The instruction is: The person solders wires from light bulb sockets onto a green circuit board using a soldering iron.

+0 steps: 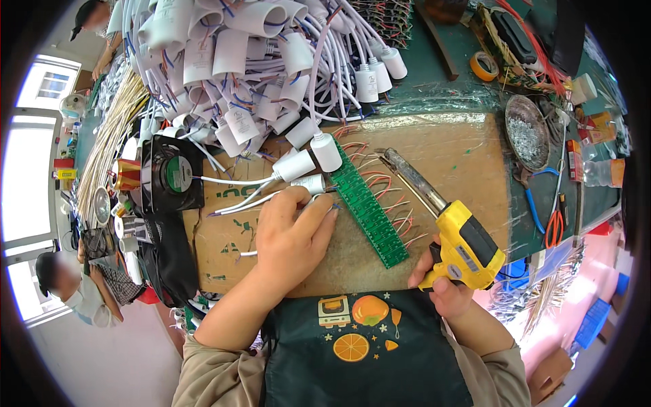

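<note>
My left hand is closed at the left edge of a long green circuit board. Its fingers pinch a white plastic cylinder with thin wires, largely hidden under the fingertips. Thin red and white wires stick out along the board's right side. My right hand grips a yellow and black soldering gun by its handle. The gun's metal tip points up and left, above the board's right side and apart from it. More white cylinders with cables lie just beyond my left hand.
A brown cardboard sheet lies under the work. A large heap of white cabled cylinders rises at the back. A black fan stands left; a metal dish, blue-handled pliers and orange-handled scissors lie right. Two people are at far left.
</note>
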Available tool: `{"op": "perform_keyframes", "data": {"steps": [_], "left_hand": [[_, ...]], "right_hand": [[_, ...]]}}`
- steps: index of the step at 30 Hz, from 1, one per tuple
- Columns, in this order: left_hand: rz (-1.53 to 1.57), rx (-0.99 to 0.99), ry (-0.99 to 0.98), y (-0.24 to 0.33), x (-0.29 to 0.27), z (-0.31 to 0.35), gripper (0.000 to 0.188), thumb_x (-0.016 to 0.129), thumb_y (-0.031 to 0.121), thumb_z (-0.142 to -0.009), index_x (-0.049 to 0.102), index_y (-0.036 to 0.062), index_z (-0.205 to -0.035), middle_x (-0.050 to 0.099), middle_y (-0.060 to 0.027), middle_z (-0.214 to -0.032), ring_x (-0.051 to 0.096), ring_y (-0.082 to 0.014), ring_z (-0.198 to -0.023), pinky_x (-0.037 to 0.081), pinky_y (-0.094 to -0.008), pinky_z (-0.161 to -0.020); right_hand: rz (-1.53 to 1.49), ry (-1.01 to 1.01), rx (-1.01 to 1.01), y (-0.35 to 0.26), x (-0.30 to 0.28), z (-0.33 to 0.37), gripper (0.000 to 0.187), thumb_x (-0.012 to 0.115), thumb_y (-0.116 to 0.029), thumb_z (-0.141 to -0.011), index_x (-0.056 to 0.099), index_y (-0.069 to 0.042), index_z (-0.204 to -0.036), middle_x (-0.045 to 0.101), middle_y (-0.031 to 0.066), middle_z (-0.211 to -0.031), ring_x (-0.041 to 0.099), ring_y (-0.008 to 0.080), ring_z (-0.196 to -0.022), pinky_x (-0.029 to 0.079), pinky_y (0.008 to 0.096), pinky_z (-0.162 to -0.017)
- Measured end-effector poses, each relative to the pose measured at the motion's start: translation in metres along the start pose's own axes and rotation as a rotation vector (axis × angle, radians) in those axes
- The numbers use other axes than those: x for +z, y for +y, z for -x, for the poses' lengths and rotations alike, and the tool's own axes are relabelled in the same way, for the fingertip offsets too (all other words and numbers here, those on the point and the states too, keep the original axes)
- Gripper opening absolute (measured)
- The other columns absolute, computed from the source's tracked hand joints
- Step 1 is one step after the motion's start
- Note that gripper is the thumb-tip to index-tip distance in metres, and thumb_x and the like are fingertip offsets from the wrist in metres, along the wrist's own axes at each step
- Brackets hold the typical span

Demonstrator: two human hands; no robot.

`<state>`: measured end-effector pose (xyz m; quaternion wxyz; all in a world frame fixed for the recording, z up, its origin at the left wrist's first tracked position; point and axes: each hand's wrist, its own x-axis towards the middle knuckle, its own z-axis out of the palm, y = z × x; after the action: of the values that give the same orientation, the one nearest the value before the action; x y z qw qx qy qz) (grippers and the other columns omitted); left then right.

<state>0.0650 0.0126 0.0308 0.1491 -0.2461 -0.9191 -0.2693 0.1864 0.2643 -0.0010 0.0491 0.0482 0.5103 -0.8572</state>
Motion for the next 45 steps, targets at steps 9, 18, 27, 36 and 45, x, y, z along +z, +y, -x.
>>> {"op": "perform_keyframes", "data": {"steps": [9,18,27,36,45], "left_hand": [[-0.075,0.086,0.121,-0.002,0.018,0.001,0.025,0.079,0.011,-0.072,0.072,0.0092,-0.095,0.06,-0.0075,-0.101,0.058,-0.0267,-0.087,0.042,-0.0395,-0.075],[-0.121,0.085,0.165,0.0,0.021,-0.002,0.021,0.079,0.012,-0.07,0.071,0.0109,-0.089,0.061,-0.0124,-0.122,0.054,-0.0373,-0.122,0.037,-0.0533,-0.104],[-0.208,0.094,0.106,0.002,0.021,-0.005,0.016,0.078,0.009,-0.07,0.07,0.0108,-0.084,0.06,-0.0117,-0.124,0.051,-0.0389,-0.128,0.033,-0.0576,-0.109],[-0.214,0.09,0.09,0.003,0.021,-0.005,0.017,0.077,0.009,-0.069,0.069,0.0102,-0.084,0.062,-0.011,-0.121,0.052,-0.0382,-0.128,0.033,-0.0583,-0.109],[-0.22,0.09,0.079,0.002,0.02,-0.004,0.017,0.077,0.009,-0.069,0.07,0.0101,-0.084,0.062,-0.0108,-0.121,0.052,-0.038,-0.127,0.033,-0.0582,-0.109]], "right_hand": [[0.033,-0.082,0.09,-0.014,0.003,0.006,0.063,0.074,-0.026,-0.091,0.041,-0.003,-0.141,0.06,0.0074,-0.096,0.063,0.0196,-0.081,0.055,0.0345,-0.071],[0.047,-0.152,0.181,-0.02,0.003,0.009,0.028,0.07,-0.018,-0.092,0.055,-0.007,-0.113,0.058,0.0037,-0.091,0.058,0.0162,-0.079,0.053,0.0339,-0.072],[0.266,-0.114,0.281,-0.015,-0.012,0.022,0.065,0.08,-0.041,-0.084,0.051,-0.004,-0.13,0.052,0.0027,-0.081,0.052,0.0146,-0.068,0.048,0.0303,-0.061],[0.299,-0.09,0.268,-0.014,-0.01,0.021,0.067,0.077,-0.039,-0.087,0.048,0.0,-0.133,0.051,0.0031,-0.076,0.049,0.0134,-0.064,0.048,0.0304,-0.058],[0.262,-0.052,0.225,-0.014,-0.005,0.017,0.063,0.077,-0.034,-0.086,0.049,0.004,-0.129,0.053,0.0049,-0.076,0.051,0.0138,-0.062,0.048,0.0301,-0.056]]}}
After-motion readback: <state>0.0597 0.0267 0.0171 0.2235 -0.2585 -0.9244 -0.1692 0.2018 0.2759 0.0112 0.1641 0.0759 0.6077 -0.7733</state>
